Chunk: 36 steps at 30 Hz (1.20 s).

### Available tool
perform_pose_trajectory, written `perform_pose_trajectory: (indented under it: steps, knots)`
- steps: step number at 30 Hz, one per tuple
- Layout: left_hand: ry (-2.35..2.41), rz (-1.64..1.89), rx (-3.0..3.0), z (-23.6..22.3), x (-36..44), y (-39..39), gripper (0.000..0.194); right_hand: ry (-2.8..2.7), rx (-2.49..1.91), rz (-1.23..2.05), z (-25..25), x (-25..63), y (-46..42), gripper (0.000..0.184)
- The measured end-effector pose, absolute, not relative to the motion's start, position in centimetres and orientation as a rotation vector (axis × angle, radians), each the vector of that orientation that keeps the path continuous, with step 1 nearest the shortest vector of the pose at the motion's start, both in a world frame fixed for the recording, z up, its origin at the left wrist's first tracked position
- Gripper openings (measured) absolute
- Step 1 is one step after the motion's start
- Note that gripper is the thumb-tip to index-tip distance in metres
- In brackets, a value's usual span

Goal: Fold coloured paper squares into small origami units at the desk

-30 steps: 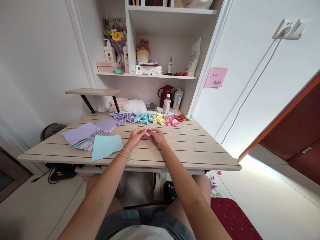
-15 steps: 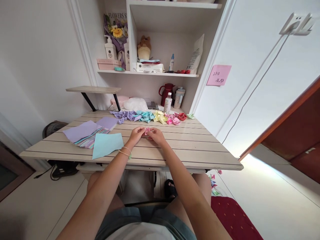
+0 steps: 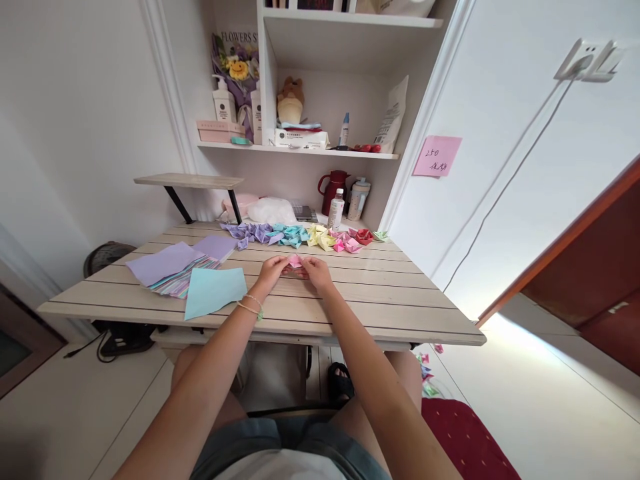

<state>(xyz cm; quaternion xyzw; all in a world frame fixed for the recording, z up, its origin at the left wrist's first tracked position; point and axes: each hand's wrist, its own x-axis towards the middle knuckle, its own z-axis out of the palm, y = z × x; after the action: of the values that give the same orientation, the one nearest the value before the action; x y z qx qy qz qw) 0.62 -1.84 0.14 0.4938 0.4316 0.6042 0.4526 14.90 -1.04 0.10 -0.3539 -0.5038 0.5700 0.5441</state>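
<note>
A small piece of folded pink paper (image 3: 295,261) is held between my two hands, just above the middle of the desk. My left hand (image 3: 273,271) pinches its left side, and my right hand (image 3: 316,272) grips its right side. Its exact shape is partly hidden by the fingers. Behind the hands lies a row of folded paper pieces: purple (image 3: 250,233), blue (image 3: 290,235), yellow (image 3: 320,237), pink (image 3: 347,242) and red (image 3: 364,236). To the left of my left hand rests a flat light-blue sheet (image 3: 215,292).
A fanned stack of coloured paper (image 3: 163,263) lies on the desk's left side. A clear bottle (image 3: 336,208), a dark red jug (image 3: 334,190) and a tumbler (image 3: 358,199) stand at the back. A raised wooden stand (image 3: 190,180) is at the back left.
The pink paper now shows wider and flatter between my hands, which have moved slightly apart. The view has tilted up a little.
</note>
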Motion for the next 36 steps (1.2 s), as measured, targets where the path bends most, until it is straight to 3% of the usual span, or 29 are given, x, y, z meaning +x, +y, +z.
perform_pose_trajectory:
  steps: [12, 28, 36]
  knots:
    - [1.060, 1.470, 1.220, -0.7, 0.6, -1.2, 0.035, -1.374, -1.064, 0.941, -0.5, 15.4, -0.3, 0.033]
    - [1.133, 1.409, 1.444, -1.3, 0.6, -0.8, 0.020, -1.393, -1.047, 0.913, -0.5, 15.2, -0.6, 0.030]
    - [1.239, 1.246, 1.913, -0.8, 0.8, -2.1, 0.016, -1.702, -1.218, 0.509, 0.4, 15.4, -1.8, 0.030]
